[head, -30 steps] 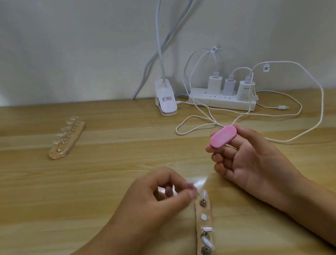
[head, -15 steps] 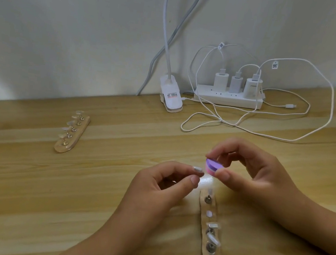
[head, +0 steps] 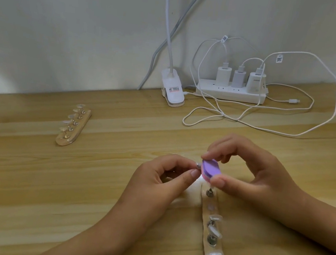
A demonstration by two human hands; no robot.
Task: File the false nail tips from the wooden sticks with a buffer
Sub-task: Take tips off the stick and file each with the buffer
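My left hand [head: 162, 181] pinches a small clear nail tip on a metal pin [head: 198, 165] between thumb and forefinger. My right hand [head: 250, 175] grips an oval buffer [head: 210, 169], purple on one face and pink on the edge, with its side against the nail tip. Just below both hands lies a wooden stick [head: 214, 237] with several clear nail tips on pins and one bare spot. A second wooden stick [head: 74, 127] with several nail tips lies at the far left.
At the back by the wall lies a white power strip [head: 230, 91] with three chargers, and loose white cables [head: 248, 120] spread over the wooden table [head: 29, 184]. A white clip lamp base [head: 172, 89] stands left of the power strip.
My right hand came down and left with the buffer, turning its purple face up, until it met the nail tip in my left hand. My left hand rose slightly off the stick.
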